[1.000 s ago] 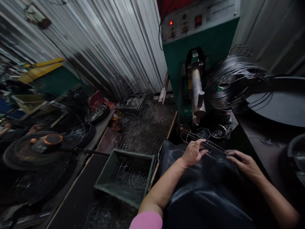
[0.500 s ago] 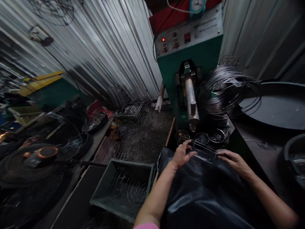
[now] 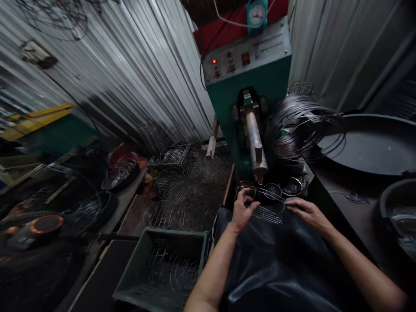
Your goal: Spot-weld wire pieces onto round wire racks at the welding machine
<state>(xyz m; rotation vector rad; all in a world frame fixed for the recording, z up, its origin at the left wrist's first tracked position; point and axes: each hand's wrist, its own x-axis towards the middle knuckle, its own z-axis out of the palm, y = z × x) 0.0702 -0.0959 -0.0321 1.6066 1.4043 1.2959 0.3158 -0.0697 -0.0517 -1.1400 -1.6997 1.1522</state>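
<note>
Between my hands is a round wire rack (image 3: pixel 268 213) with parallel thin rods and a curved rim. My left hand (image 3: pixel 243 209) pinches its left side, and my right hand (image 3: pixel 303 209) holds the rim at its right end. Just beyond it, the metal arm (image 3: pixel 255 141) of a green machine (image 3: pixel 219 102) points down toward the rack, with a visible gap between them. Small round dishes of metal bits (image 3: pixel 291 186) sit behind the rack. A black apron (image 3: pixel 273 260) lies below my hands.
At the lower left stands a green crate (image 3: pixel 130 277) holding wire pieces. A coil of wire (image 3: pixel 289 125) hangs right of the machine, beside a large grey basin (image 3: pixel 373 147). Wire racks (image 3: pixel 160 214) lie on the floor at left.
The view has shifted, so the machine sits further left and slightly lower. The rack is tilted differently, showing more of its parallel rods. Both hands still hold it.
</note>
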